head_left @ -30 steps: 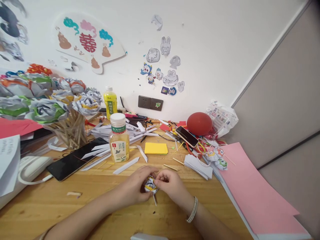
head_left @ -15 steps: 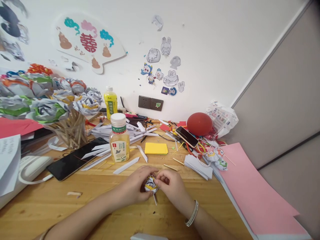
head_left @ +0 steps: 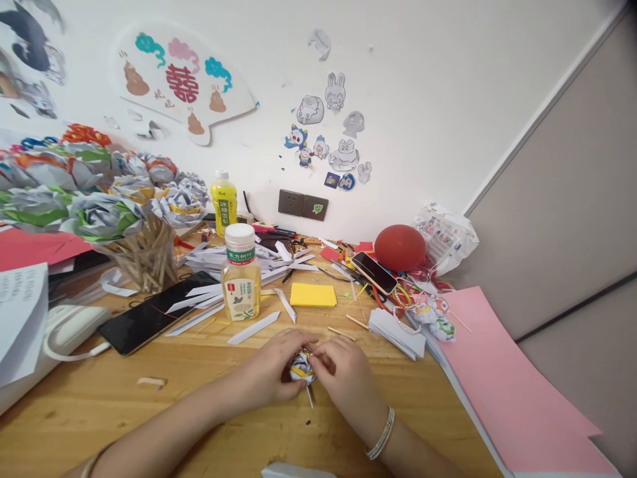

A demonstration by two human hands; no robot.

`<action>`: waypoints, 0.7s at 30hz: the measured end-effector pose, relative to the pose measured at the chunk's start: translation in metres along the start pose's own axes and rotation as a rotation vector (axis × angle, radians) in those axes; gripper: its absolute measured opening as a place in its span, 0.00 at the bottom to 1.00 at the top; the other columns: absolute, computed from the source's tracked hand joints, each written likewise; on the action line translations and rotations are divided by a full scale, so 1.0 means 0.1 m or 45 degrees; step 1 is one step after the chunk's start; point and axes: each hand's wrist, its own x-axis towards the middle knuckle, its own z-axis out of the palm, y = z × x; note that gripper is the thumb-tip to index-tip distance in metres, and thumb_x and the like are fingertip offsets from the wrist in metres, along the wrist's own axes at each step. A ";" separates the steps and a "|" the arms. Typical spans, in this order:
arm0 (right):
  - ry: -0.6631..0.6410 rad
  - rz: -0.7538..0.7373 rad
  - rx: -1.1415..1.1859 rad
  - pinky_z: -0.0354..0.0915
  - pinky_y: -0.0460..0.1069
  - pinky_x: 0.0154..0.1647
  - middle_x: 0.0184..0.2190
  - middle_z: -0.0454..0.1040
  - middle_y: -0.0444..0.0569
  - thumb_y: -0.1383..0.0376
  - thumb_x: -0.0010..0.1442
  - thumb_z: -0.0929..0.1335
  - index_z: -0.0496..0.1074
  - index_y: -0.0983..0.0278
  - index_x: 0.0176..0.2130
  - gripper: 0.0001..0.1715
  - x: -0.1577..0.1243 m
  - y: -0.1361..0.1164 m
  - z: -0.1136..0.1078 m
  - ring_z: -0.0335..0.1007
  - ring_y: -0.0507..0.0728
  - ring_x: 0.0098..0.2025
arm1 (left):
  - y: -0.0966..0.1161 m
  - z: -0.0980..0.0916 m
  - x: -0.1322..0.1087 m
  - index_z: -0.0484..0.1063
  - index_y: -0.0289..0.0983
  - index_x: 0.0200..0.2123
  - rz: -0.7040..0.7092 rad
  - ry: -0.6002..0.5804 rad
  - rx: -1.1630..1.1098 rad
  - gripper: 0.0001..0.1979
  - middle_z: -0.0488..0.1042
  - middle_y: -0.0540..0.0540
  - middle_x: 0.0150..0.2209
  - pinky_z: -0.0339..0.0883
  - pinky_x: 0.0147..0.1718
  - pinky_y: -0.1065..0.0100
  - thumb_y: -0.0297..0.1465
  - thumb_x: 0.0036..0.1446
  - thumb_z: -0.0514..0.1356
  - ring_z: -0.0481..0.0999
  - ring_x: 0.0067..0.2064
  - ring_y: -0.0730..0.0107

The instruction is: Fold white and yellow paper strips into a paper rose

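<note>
Between my hands is a small paper flower (head_left: 301, 367), white with yellow bands, on a thin stick that points down toward me. My left hand (head_left: 275, 365) curls around its left side, thumb at the lower edge and fingers over the top. The fingers of my right hand (head_left: 343, 368) are pinched at the flower's right edge; the fingertips partly hide what they grip there. Beyond the hands lie a stack of yellow paper (head_left: 313, 295) and a few folded white paper strips (head_left: 254, 328).
A tea bottle (head_left: 241, 279) and a yellow drink bottle (head_left: 223, 204) stand behind my left hand. Finished paper flowers (head_left: 104, 216) fill a clear cup at left, near a black tablet (head_left: 149, 322). At right are a phone (head_left: 374, 272), a red balloon (head_left: 399, 247), white slips (head_left: 397, 333) and pink paper (head_left: 512, 385).
The view has shifted slightly. My right hand has turned a little at the flower's edge, its fingers moving slightly; my left hand keeps its hold.
</note>
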 end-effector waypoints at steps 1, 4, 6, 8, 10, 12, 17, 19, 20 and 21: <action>-0.005 -0.017 -0.023 0.58 0.50 0.34 0.26 0.72 0.45 0.71 0.53 0.68 0.70 0.63 0.27 0.05 0.00 0.00 0.00 0.65 0.56 0.31 | 0.00 0.00 0.00 0.62 0.40 0.50 0.003 0.000 0.003 0.29 0.70 0.43 0.49 0.61 0.51 0.59 0.21 0.41 0.59 0.67 0.51 0.58; -0.022 -0.026 -0.031 0.58 0.50 0.35 0.27 0.73 0.45 0.71 0.54 0.68 0.70 0.62 0.27 0.05 -0.01 0.01 0.00 0.66 0.56 0.32 | 0.00 0.00 -0.01 0.62 0.40 0.50 0.006 -0.003 0.007 0.29 0.69 0.43 0.50 0.60 0.52 0.59 0.21 0.41 0.59 0.66 0.52 0.58; -0.020 -0.011 -0.026 0.58 0.49 0.35 0.27 0.73 0.45 0.72 0.54 0.68 0.70 0.62 0.27 0.06 -0.02 0.01 0.02 0.66 0.56 0.33 | 0.02 -0.01 -0.01 0.62 0.39 0.50 -0.001 -0.013 0.017 0.29 0.69 0.42 0.50 0.60 0.52 0.59 0.21 0.41 0.59 0.66 0.52 0.58; -0.007 -0.002 -0.027 0.59 0.49 0.34 0.27 0.72 0.45 0.72 0.54 0.67 0.69 0.63 0.27 0.07 -0.02 0.01 0.03 0.66 0.56 0.33 | 0.03 -0.01 -0.01 0.62 0.38 0.50 -0.008 -0.021 0.028 0.28 0.69 0.42 0.49 0.61 0.51 0.59 0.21 0.41 0.59 0.66 0.52 0.58; 0.009 -0.005 -0.034 0.59 0.49 0.34 0.27 0.72 0.45 0.73 0.55 0.67 0.69 0.63 0.26 0.08 -0.03 0.00 0.05 0.66 0.56 0.32 | 0.04 -0.01 0.00 0.62 0.38 0.49 -0.011 -0.021 0.033 0.28 0.69 0.42 0.49 0.61 0.51 0.60 0.21 0.41 0.59 0.67 0.51 0.59; 0.026 -0.017 -0.045 0.59 0.49 0.34 0.26 0.72 0.45 0.73 0.55 0.66 0.69 0.63 0.26 0.08 -0.03 -0.01 0.06 0.66 0.55 0.32 | 0.03 -0.01 0.00 0.62 0.38 0.49 -0.009 -0.021 0.032 0.28 0.69 0.42 0.49 0.61 0.51 0.60 0.21 0.41 0.58 0.67 0.51 0.59; 0.038 -0.070 -0.121 0.60 0.48 0.33 0.26 0.72 0.45 0.74 0.55 0.66 0.68 0.63 0.26 0.09 -0.03 -0.03 0.07 0.66 0.55 0.31 | -0.01 0.01 -0.01 0.61 0.38 0.50 0.005 -0.016 0.036 0.29 0.69 0.42 0.50 0.60 0.52 0.59 0.21 0.41 0.59 0.66 0.52 0.59; 0.027 -0.083 -0.178 0.60 0.48 0.33 0.25 0.72 0.45 0.74 0.55 0.66 0.68 0.64 0.26 0.09 -0.03 -0.04 0.08 0.66 0.55 0.31 | -0.02 0.01 -0.01 0.61 0.38 0.50 0.008 -0.018 0.039 0.29 0.69 0.42 0.49 0.60 0.52 0.59 0.21 0.41 0.59 0.66 0.52 0.59; 0.018 -0.092 -0.212 0.60 0.49 0.33 0.25 0.72 0.45 0.75 0.54 0.66 0.68 0.64 0.26 0.08 -0.03 -0.04 0.07 0.66 0.55 0.31 | -0.01 0.01 -0.02 0.62 0.38 0.50 0.005 -0.022 0.040 0.29 0.69 0.42 0.49 0.60 0.52 0.60 0.21 0.41 0.58 0.66 0.52 0.59; 0.004 -0.103 -0.246 0.60 0.49 0.33 0.25 0.72 0.45 0.75 0.54 0.66 0.68 0.64 0.26 0.08 -0.03 -0.04 0.07 0.66 0.56 0.31 | -0.01 0.01 -0.01 0.62 0.37 0.50 0.000 -0.025 0.043 0.29 0.69 0.42 0.49 0.60 0.52 0.59 0.21 0.41 0.59 0.66 0.52 0.58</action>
